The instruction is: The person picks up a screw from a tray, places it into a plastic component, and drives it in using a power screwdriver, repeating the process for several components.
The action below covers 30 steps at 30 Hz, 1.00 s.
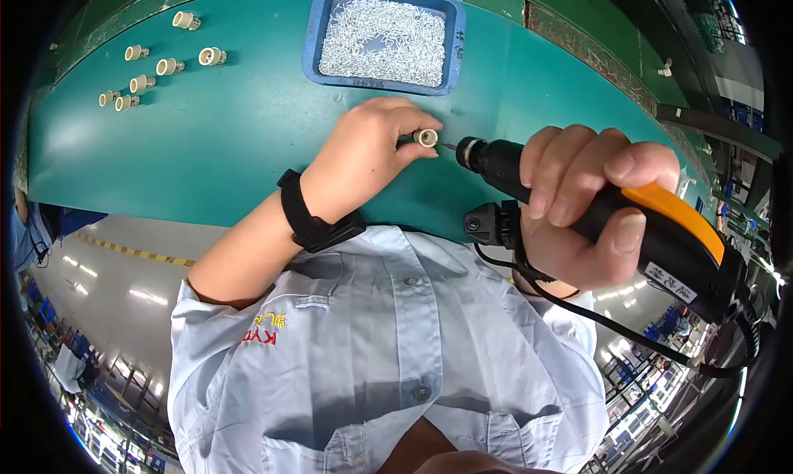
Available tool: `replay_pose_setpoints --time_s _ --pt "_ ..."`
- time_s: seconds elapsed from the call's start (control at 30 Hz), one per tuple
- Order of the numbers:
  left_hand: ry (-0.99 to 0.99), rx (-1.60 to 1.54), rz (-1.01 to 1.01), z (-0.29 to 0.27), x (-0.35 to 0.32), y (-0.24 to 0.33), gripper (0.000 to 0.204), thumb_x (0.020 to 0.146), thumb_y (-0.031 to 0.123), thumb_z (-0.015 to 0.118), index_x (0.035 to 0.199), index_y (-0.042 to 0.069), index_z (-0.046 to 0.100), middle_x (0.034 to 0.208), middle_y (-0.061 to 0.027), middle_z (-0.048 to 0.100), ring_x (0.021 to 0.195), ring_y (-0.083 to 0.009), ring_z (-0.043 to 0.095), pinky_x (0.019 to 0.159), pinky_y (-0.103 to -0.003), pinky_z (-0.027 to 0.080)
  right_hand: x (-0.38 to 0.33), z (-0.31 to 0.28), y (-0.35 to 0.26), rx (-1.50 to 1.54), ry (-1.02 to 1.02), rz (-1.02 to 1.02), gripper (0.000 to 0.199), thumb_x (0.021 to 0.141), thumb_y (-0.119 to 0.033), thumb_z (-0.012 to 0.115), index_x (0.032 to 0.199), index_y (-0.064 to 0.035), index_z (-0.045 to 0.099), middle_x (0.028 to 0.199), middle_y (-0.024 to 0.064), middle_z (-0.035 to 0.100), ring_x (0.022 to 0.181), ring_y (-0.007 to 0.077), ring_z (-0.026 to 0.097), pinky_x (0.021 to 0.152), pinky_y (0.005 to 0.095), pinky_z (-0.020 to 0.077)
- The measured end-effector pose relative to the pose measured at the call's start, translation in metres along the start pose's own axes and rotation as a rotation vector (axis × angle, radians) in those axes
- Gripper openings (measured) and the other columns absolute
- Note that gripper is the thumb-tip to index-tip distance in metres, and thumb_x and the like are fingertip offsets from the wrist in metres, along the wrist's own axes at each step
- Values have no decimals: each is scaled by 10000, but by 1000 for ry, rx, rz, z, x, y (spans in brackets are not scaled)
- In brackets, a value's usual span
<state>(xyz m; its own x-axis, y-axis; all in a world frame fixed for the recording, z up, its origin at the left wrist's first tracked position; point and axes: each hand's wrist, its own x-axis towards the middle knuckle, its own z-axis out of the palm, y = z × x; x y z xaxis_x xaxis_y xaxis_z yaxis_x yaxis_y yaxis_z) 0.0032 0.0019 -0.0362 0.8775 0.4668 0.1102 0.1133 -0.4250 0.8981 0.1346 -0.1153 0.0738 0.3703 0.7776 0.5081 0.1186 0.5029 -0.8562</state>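
I see a green table from above, its near edge running just in front of a light blue work shirt. My left hand, with a black wrist strap, pinches a small cream plastic fitting between the fingertips, just above the table close to its near edge. My right hand is clenched around the black and orange grip of an electric screwdriver, held level and pointing left, its thin bit tip touching or nearly touching the open end of the fitting. A black cable trails from the tool toward the right.

At the far edge of the table, straight beyond the hands, sits a blue tray filled with small silver screws. Near the far left corner lies a loose group of similar cream fittings, well apart from the hands.
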Motion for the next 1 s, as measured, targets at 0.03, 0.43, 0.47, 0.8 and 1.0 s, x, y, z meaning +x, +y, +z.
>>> replay_pose_setpoints --time_s 0.03,0.43,0.47,0.8,1.0 --pt "14 4 88 0 1 -3 261 687 80 769 933 49 688 839 -80 667 752 -262 616 714 -365 502 0 2 2 -20 32 28 313 926 -338 527 1060 -64 455 622 12 474 500 129 451 505 299 387" --pt "-37 -5 99 -4 4 -7 265 689 78 765 948 70 710 822 -80 682 777 -257 620 733 -346 502 2 17 19 -96 126 141 309 914 -319 551 1022 -52 439 586 27 459 481 146 443 500 312 397" --pt "-33 -5 95 -3 3 -7 265 689 78 765 948 70 710 822 -80 682 777 -257 620 733 -346 502 2 17 20 -97 126 138 308 914 -317 551 1021 -51 438 586 27 458 482 146 444 500 312 398" --pt "-42 -22 66 -3 2 -5 253 691 90 759 939 71 710 850 -80 681 814 -266 614 760 -355 495 2 18 21 -103 103 138 291 916 -308 545 1008 -53 437 581 25 456 470 142 441 495 306 398" --pt "-28 -14 95 -3 3 -4 224 704 98 744 923 65 707 845 -78 678 820 -275 606 771 -359 488 6 19 22 -74 51 142 285 919 -307 562 973 -55 439 577 22 459 460 140 440 487 307 398"
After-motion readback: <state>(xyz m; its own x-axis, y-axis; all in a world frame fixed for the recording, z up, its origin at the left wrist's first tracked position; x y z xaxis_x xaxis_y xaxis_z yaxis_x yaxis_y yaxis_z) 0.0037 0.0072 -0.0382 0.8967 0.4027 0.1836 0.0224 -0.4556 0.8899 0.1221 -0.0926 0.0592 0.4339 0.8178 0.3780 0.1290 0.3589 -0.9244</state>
